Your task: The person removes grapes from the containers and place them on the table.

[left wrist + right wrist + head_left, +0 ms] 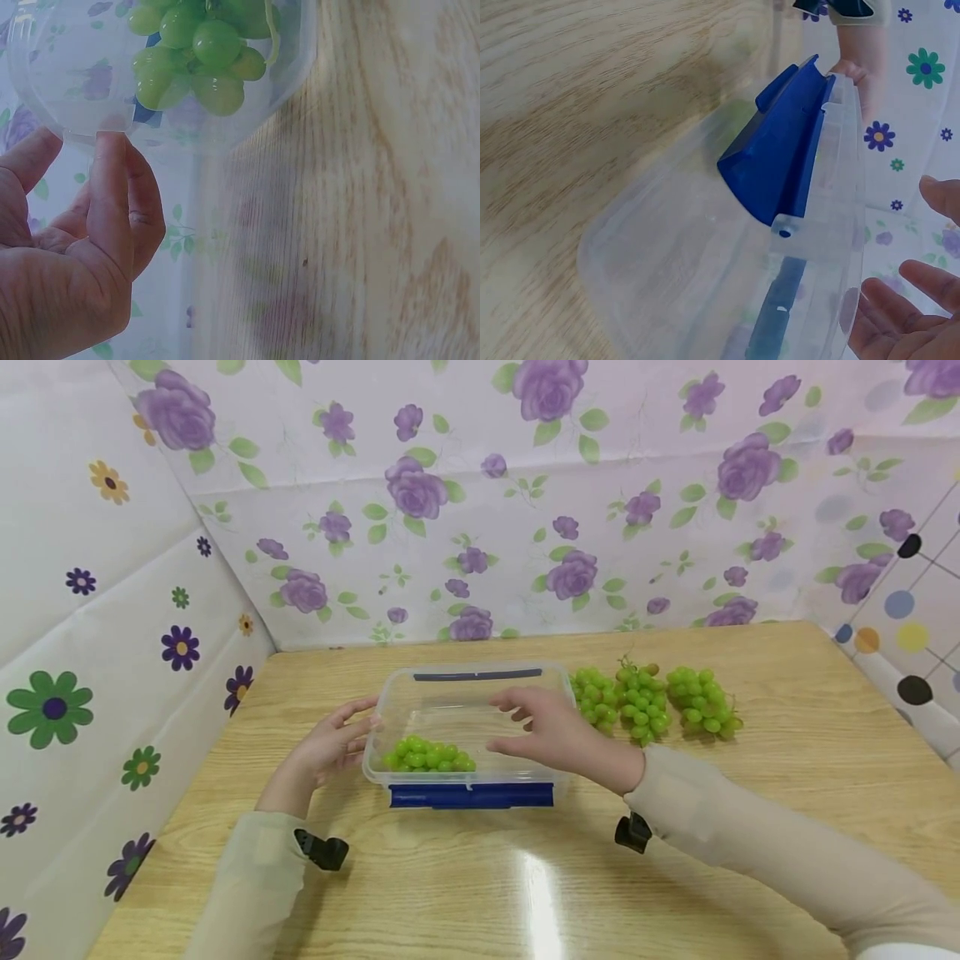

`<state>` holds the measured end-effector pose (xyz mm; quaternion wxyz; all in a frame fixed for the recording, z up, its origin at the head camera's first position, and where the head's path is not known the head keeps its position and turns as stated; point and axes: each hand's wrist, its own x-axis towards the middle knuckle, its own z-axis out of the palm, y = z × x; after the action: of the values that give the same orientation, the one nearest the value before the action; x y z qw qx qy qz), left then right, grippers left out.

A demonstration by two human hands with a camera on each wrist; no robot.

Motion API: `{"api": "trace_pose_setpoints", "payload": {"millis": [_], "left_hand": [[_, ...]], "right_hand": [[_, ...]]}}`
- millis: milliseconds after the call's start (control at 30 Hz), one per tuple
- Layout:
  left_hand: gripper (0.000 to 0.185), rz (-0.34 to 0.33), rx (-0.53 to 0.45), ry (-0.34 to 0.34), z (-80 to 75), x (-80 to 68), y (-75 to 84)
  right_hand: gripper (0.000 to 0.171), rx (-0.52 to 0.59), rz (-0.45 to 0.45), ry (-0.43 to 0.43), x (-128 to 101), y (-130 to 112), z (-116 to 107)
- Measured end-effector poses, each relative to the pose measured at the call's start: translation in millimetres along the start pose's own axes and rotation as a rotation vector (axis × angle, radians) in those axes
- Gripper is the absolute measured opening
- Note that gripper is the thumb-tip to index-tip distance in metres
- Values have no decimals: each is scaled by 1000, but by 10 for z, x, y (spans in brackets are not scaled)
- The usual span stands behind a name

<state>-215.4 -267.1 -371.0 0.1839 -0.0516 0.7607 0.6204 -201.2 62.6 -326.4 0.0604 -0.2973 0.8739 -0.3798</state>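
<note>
A clear plastic box [558, 681] with blue latches [471, 795] stands on the wooden table [480, 877]. One bunch of green grapes [427, 755] lies in its near left corner. My left hand [341, 737] rests with straight fingers against the box's left wall [52, 112]; the grapes [199, 49] show through it. My right hand [540, 727] hovers above the box's right half, fingers relaxed and holding nothing. In the right wrist view the blue latch [780, 161] and clear rim [844, 202] fill the frame, with my right fingertips [900, 311] at the lower right.
Three more bunches of green grapes [651, 700] lie on the table just right of the box. Flowered sheets [465, 510] wall in the table at the back and both sides. Bare wood stretches along the near side.
</note>
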Motion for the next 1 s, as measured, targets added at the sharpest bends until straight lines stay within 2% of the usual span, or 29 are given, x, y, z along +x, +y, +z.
{"api": "trace_pose_setpoints", "payload": {"millis": [300,600,1000], "left_hand": [[66,11,13,-6,19,6,10],[66,34,121,-51,-19,-31,80],[65,32,226,-57,-35,-28,165]], "right_hand": [[56,41,77,-37,87,-38,60],[59,40,68,-88,183,-64,161],[67,41,109,-157,310,-83,318]]}}
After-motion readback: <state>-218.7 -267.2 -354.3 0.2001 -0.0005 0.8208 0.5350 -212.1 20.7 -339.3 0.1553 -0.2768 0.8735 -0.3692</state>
